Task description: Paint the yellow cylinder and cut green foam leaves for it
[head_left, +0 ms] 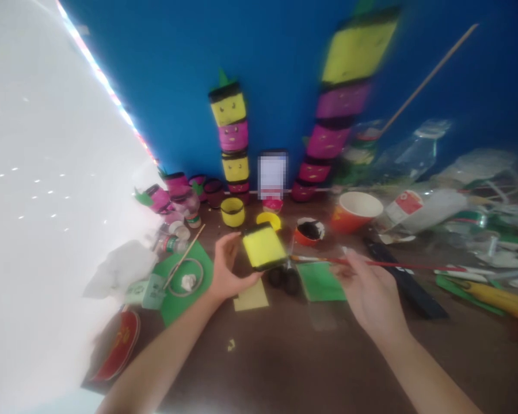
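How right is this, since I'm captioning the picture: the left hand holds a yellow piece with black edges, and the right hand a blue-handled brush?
Not quite: the brush has a red handle, not blue, as the head view shows. The left hand does hold the yellow piece with black edges, and the right hand the brush.

Location: I log my surroundings as a craft workspace, home or classroom unclear. Brown table, blue backdrop, green paper, pot of black paint, paintbrush, stacked pink-and-yellow pieces bearing faces.
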Motion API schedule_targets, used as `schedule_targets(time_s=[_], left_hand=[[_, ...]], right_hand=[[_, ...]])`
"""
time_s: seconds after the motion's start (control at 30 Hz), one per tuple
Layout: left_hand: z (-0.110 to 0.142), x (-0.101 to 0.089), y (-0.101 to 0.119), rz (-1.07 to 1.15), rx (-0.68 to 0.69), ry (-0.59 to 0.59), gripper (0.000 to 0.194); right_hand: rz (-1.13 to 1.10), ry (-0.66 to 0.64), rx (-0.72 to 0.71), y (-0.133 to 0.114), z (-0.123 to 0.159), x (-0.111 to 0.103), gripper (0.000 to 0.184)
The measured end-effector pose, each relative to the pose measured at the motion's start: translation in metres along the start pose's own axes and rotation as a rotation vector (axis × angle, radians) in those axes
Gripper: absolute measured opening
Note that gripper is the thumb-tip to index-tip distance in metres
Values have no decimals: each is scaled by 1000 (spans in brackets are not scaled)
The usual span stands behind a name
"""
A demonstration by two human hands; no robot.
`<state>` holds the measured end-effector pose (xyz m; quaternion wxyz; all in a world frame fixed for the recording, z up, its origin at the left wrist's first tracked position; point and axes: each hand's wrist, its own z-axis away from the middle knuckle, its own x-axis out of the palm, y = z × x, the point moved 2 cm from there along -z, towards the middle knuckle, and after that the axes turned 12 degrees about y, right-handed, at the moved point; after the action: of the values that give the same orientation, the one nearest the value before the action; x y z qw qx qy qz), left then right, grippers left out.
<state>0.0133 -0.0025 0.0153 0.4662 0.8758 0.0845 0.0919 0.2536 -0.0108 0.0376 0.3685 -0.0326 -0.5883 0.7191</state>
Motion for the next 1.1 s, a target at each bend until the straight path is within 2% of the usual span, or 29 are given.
schedule_targets(time_s=[0.17,0.27,0.37,0.47,0.5,0.6,0.67,0.77,0.87,0.93,1.03,1.1], left_hand=[[0,0,-1,1,8,1,77],[1,0,-1,0,44,0,77],[1,0,-1,-3,90,-4,79],[0,-2,2,-14,170,-42,80],[-1,-3,4,-31,214,-63,80],[-6,-6,17,-144,414,-149,82],[-9,-7,29,-239,562,-230,83],[-13,-8,45,-345,710,-302,79],[-13,-7,58,-407,785,-289,71],[-11,-6,64,-409,792,-277,68],[-6,-4,71,-353,762,-264,71],[-2,-3,75,-289,731,-242,76]], right_hand=[[-18,-15,-22,-3,-1,-2,23],[-95,21,-158,-14,3,-4,21],[-74,6,-321,-25,12,-5,20],[50,-80,-500,-33,19,-5,20],[102,-127,-568,-35,21,-4,25],[281,-279,-738,-41,24,-3,69],[383,-349,-802,-43,26,0,85],[459,-425,-856,-41,28,2,77],[475,-512,-952,-35,27,0,68],[501,-572,-1090,-31,25,-3,69],[572,-633,-1326,-28,22,-8,79],[610,-645,-1396,-26,22,-11,84]])
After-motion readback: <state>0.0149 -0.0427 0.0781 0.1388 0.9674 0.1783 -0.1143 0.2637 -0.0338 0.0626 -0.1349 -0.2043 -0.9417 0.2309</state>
